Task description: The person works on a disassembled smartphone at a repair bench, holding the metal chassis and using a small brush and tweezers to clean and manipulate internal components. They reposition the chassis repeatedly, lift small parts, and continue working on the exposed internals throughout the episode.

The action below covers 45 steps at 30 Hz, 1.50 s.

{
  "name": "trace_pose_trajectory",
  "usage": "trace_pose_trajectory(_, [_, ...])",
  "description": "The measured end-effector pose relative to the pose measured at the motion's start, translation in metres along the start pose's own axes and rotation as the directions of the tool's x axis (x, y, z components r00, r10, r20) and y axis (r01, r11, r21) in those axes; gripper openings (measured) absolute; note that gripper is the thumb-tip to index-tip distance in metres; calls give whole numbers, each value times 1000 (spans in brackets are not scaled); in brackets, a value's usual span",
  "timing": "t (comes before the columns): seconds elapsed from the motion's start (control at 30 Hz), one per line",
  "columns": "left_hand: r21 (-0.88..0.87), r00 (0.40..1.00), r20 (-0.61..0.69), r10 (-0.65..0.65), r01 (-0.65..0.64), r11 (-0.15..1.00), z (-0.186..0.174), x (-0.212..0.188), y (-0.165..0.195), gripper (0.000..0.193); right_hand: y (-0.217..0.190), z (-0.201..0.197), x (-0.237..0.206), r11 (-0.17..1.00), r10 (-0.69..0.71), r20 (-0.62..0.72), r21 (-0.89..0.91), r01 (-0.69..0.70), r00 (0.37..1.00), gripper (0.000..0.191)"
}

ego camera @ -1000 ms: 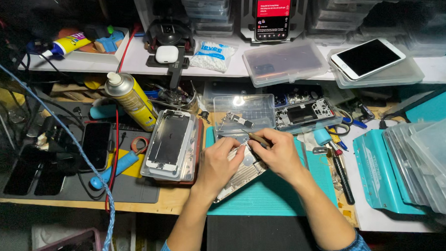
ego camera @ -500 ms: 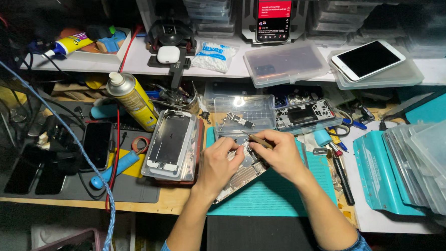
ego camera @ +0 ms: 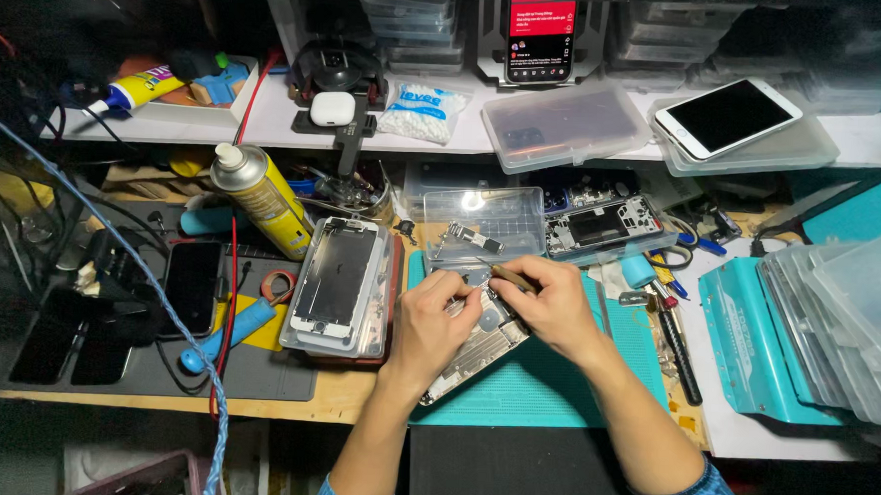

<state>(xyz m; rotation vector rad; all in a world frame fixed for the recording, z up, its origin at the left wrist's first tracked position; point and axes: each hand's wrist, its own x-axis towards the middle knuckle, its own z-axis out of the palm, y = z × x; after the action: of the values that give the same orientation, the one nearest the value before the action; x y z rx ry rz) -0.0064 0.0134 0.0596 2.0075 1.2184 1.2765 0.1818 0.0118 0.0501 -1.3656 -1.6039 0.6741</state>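
Observation:
An opened phone chassis [ego camera: 476, 348] lies tilted on the teal work mat [ego camera: 544, 381]. My left hand [ego camera: 432, 321] rests on its left side and steadies it with the fingers curled over the edge. My right hand [ego camera: 547, 307] pinches a thin brown-handled tool [ego camera: 509, 276], its tip pointing left over the chassis top. Just beyond the hands sits a clear plastic parts box [ego camera: 483, 225] with small metal pieces in it.
A stack of phone frames [ego camera: 345, 283] lies left of the mat, a yellow spray can [ego camera: 259, 198] behind it. Dark phones [ego camera: 189, 286] and cables fill the left. Another open phone [ego camera: 600, 225], screwdrivers [ego camera: 674, 342] and clear trays [ego camera: 843, 324] sit right. Shelf above holds a white phone [ego camera: 729, 114].
Both hands stay over the chassis with only tiny finger movements. The view has barely shifted.

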Motion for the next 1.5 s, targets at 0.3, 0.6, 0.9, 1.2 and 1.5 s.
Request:
trace_pose_trajectory(0.3, [-13,1000,-4,-14,14,1000,1,-1,0,15,2,1,-1,1000,-29,7,-8,29,1000,19])
trace_pose_trajectory(0.6, [-61,999,13,-41,42,997,-1,-1,1,15,0,-1,-2,1000,-13,8,12,13,1000,18])
trace_pose_trajectory(0.9, [-43,1000,7,-16,16,999,1,-1,3,16,1,1,-2,999,16,5,38,-16,1000,17])
trace_pose_trajectory(1.2, [-78,999,22,-27,29,997,-2,-1,3,14,0,1,-3,994,70,15,83,-71,997,15])
trace_pose_trajectory(1.5, [-125,999,17,-39,41,991,-1,-1,1,14,2,2,-3,996,52,11,73,-52,999,16])
